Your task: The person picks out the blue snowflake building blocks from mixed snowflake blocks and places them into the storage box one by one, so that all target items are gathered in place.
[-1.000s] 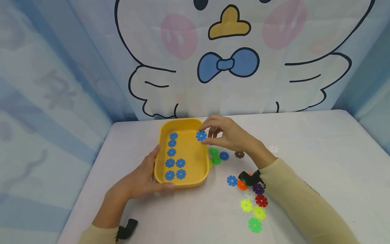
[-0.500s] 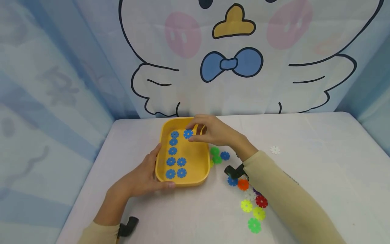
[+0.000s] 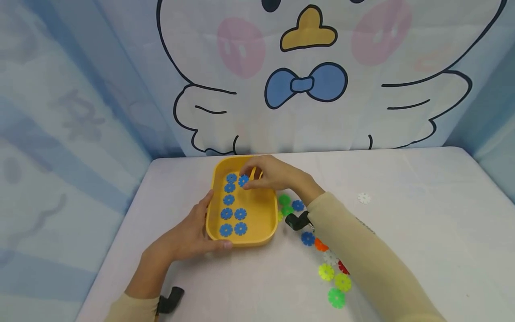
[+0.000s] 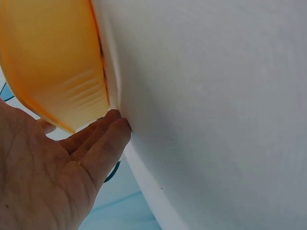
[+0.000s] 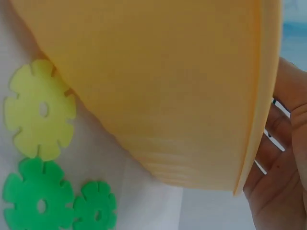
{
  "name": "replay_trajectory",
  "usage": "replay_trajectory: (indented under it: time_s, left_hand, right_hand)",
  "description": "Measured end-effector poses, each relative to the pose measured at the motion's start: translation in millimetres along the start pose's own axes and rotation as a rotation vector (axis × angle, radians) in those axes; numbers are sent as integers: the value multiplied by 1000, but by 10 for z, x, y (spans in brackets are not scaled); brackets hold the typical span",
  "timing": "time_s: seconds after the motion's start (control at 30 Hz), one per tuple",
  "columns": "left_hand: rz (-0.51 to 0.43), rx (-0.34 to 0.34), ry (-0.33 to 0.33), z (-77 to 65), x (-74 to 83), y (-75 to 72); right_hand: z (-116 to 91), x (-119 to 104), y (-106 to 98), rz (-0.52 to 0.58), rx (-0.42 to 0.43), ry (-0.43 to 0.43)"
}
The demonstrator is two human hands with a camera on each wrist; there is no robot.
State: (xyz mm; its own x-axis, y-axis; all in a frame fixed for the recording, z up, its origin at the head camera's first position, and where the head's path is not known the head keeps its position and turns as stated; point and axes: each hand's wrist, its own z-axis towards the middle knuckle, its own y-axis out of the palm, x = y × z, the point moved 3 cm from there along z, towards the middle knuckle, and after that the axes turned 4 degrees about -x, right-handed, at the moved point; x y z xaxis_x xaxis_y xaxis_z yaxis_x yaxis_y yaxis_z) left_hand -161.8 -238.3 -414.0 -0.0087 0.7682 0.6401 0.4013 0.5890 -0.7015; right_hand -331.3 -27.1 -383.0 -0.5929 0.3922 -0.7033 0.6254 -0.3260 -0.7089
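My right hand reaches over the far part of a yellow tray. Between thumb and fingertips it pinches a blue snowflake disc, low over the tray floor and partly covered by the fingers. Several more blue discs lie inside, in a column along the left side with a shorter second column near the front. My left hand rests on the tray's near left corner, thumb along the front edge and fingers stretched along the left wall. In the left wrist view its fingertips touch near the base of the tray wall.
Right of the tray lie green discs, a blue disc and a yellow disc. Closer to the front is a mixed group with an orange disc and a green disc. A white disc lies farther right.
My right hand has carried the blue disc from the tray's right edge leftward and lower, next to the far end of the left column. My left hand keeps its place.
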Motion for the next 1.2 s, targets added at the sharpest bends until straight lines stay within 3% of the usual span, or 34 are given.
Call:
replay_trajectory:
  time_s: [0.3, 0.53, 0.83, 1.0, 1.2]
  left_hand:
    - [0, -2, 8, 0, 2, 0]
    - [7, -8, -1, -17, -2, -6]
    - [18, -10, 6, -9, 10, -26]
    - [15, -9, 10, -11, 1, -42]
    - [-12, 2, 47, 3, 3, -19]
  right_hand:
    - [120, -45, 33, -12, -109, 48]
    - [211, -94, 51, -80, -196, 74]
    - [220, -143, -11, -109, -319, 190]
    - [261, -203, -59, -132, -318, 201]
    - [309, -175, 20, -91, -308, 185]
